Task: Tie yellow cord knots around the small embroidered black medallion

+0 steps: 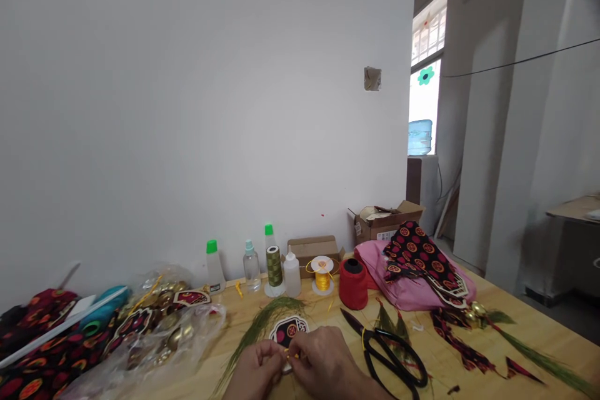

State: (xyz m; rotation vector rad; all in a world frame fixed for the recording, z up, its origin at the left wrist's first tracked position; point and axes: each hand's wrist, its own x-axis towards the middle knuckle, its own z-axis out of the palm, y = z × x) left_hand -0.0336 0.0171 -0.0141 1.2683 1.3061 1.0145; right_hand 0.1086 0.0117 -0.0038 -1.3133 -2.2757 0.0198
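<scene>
My left hand [257,367] and my right hand [322,357] meet at the table's front, fingers pinched together. A small bit of yellow cord [291,354] shows between the fingertips of both hands. Just beyond lies a flat, dark patterned piece [284,331] with a pale scalloped border; its lower part is hidden by my fingers. Green thread strands [253,329] fan out behind and to the left of it. Large black-handled scissors [382,350] rest right of my right hand, beside green tassels [398,332].
Along the wall stand glue bottles [291,275], an olive thread spool [274,267], a yellow cord spool [322,278] and a red thread cone [353,287]. A plastic bag [187,337] with gold bells lies left. Patterned fabric [415,253] on pink cloth [375,256] lies right, before a cardboard box [387,225].
</scene>
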